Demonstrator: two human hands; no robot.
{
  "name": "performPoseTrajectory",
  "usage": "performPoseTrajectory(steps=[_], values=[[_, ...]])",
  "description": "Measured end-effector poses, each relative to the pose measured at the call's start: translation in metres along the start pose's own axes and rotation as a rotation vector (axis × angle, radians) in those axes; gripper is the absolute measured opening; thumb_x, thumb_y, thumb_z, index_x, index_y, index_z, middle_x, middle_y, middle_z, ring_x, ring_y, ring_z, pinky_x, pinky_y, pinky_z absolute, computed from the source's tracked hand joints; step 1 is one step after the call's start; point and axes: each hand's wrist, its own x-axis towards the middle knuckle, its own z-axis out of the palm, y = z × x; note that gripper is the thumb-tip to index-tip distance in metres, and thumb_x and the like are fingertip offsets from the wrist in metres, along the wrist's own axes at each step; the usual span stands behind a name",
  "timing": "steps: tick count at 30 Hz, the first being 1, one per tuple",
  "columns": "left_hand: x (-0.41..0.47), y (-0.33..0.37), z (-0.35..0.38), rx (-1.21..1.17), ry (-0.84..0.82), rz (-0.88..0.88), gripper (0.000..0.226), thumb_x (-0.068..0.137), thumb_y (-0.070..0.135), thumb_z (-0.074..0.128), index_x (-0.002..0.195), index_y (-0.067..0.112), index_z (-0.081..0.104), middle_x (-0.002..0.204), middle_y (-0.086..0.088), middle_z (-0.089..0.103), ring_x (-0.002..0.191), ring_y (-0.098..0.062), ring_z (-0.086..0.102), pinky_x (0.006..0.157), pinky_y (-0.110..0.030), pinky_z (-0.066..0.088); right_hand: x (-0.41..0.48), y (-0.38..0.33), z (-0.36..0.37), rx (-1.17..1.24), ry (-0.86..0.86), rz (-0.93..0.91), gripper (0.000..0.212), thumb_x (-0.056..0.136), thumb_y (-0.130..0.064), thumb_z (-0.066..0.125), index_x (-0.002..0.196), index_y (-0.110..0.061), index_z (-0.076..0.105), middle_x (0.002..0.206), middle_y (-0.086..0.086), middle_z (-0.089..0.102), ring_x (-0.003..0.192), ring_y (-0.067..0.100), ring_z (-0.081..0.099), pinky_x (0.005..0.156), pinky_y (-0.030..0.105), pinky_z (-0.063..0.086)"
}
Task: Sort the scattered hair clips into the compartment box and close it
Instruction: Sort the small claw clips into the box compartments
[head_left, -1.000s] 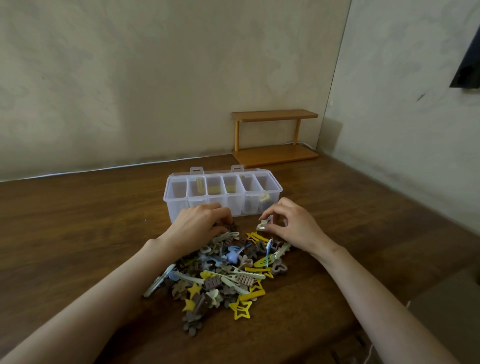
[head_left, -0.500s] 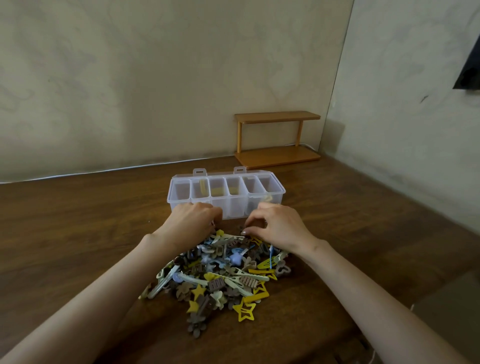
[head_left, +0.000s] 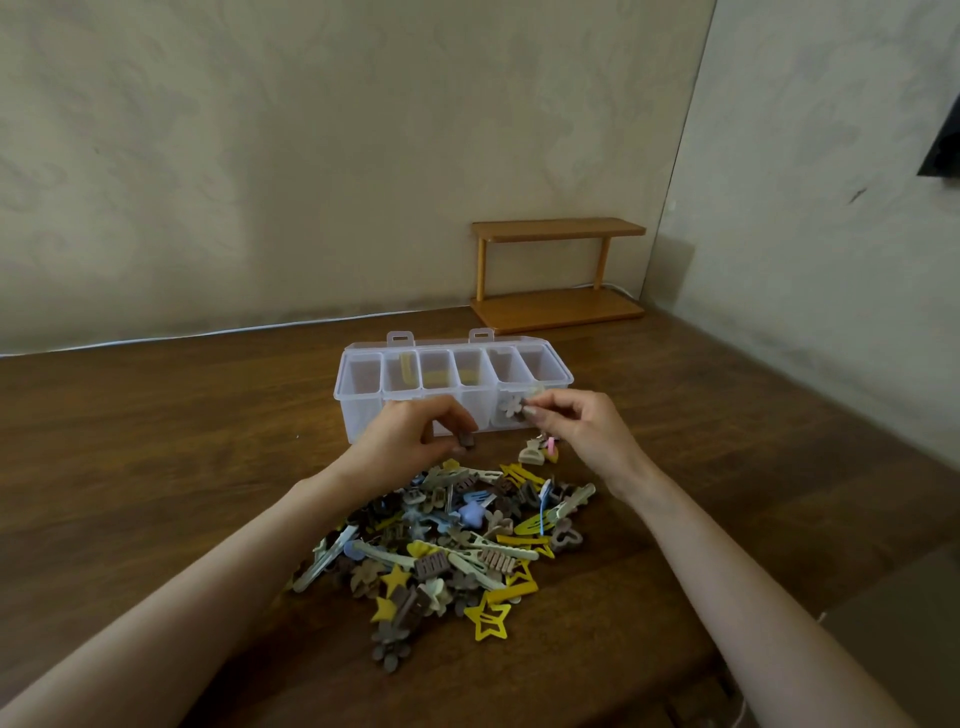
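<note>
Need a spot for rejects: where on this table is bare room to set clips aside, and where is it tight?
Bare dark wooden table left of the clear plastic compartment box, and right of it. Crowded: between box and mixed hair-clip pile, where the left hand pinches a brown clip and the right hand a beige flower clip.

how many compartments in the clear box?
6, one row across the clear box, left to right: first, second, third, fourth, fifth, sixth. None look hidden, though left hand and right hand cover part of its front wall.
</note>
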Motion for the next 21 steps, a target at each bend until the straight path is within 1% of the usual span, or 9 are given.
performPoseTrajectory(steps=[2,4,6,10,12,14,16,18,21], values=[[0.000,0.003,0.001,-0.069,-0.005,0.017,0.020,0.081,0.005,0.066,0.098,0.016,0.063,0.095,0.008,0.066,0.051,-0.003,0.047,0.052,-0.012,0.039,0.000,-0.002,-0.001,0.062,0.053,-0.029,0.010,0.088,-0.015,0.061,0.091,-0.017,0.071,0.093,0.002,0.070,0.087,0.005,0.063,0.076,0.015,0.048],[-0.001,0.005,0.001,-0.124,-0.006,0.022,0.022,0.081,0.004,0.066,0.099,0.014,0.062,0.095,0.006,0.066,0.051,-0.003,0.047,0.051,-0.011,0.038,0.002,-0.005,-0.004,0.067,0.130,-0.070,0.010,0.089,-0.014,0.060,0.090,-0.014,0.070,0.083,0.000,0.067,0.073,-0.006,0.058,0.066,0.008,0.044],[-0.001,0.006,0.001,-0.174,-0.001,0.019,0.025,0.079,0.003,0.067,0.101,0.012,0.061,0.095,0.004,0.065,0.050,-0.004,0.045,0.051,-0.012,0.039,0.008,-0.009,-0.008,0.008,0.222,-0.113,0.011,0.089,-0.012,0.059,0.092,-0.012,0.069,0.081,-0.002,0.065,0.070,-0.006,0.057,0.062,0.007,0.043],[-0.002,0.006,0.000,-0.241,-0.009,0.003,0.031,0.078,0.000,0.067,0.104,0.014,0.059,0.096,0.002,0.064,0.050,-0.004,0.043,0.053,-0.017,0.043,0.028,-0.017,-0.011,-0.325,0.347,-0.162,0.011,0.089,-0.021,0.061,0.094,-0.017,0.069,0.083,-0.008,0.066,0.078,0.005,0.060,0.064,0.016,0.043],[-0.002,0.005,-0.001,-0.236,-0.012,0.005,0.030,0.078,0.000,0.066,0.104,0.014,0.060,0.095,0.004,0.064,0.050,-0.003,0.044,0.053,-0.015,0.042,0.034,-0.020,-0.008,-0.542,0.331,-0.155,0.013,0.089,-0.027,0.061,0.097,-0.020,0.069,0.084,-0.011,0.062,0.078,0.004,0.056,0.057,0.014,0.036],[-0.002,0.003,-0.001,-0.208,-0.003,0.012,0.026,0.080,0.004,0.066,0.103,0.016,0.061,0.093,0.006,0.064,0.052,-0.004,0.046,0.052,-0.015,0.042,0.034,-0.020,-0.005,-0.655,0.323,-0.149,0.014,0.090,-0.030,0.060,0.100,-0.023,0.067,0.082,-0.013,0.058,0.072,0.000,0.052,0.052,0.013,0.030],[-0.002,0.000,0.000,-0.156,0.022,-0.003,0.022,0.081,0.009,0.066,0.101,0.019,0.062,0.094,0.008,0.065,0.054,-0.006,0.050,0.054,-0.018,0.046,0.029,-0.016,-0.004,-0.631,0.358,-0.188,0.013,0.090,-0.028,0.060,0.099,-0.023,0.067,0.078,-0.014,0.057,0.063,-0.001,0.050,0.051,0.012,0.029],[-0.001,-0.004,0.002,-0.070,0.050,-0.029,0.021,0.082,0.013,0.066,0.101,0.021,0.060,0.094,0.011,0.066,0.058,-0.010,0.054,0.059,-0.023,0.050,0.021,-0.012,-0.006,-0.530,0.374,-0.248,0.011,0.089,-0.022,0.060,0.097,-0.020,0.068,0.073,-0.015,0.058,0.062,-0.002,0.051,0.052,0.010,0.033],[0.000,-0.007,0.006,0.049,0.048,-0.032,0.021,0.082,0.018,0.066,0.100,0.024,0.059,0.090,0.017,0.064,0.059,-0.001,0.054,0.059,-0.021,0.048,0.007,-0.010,-0.009,-0.371,0.236,-0.274,0.013,0.087,-0.013,0.061,0.095,-0.020,0.069,0.074,-0.009,0.062,0.063,0.006,0.054,0.056,0.018,0.044]])
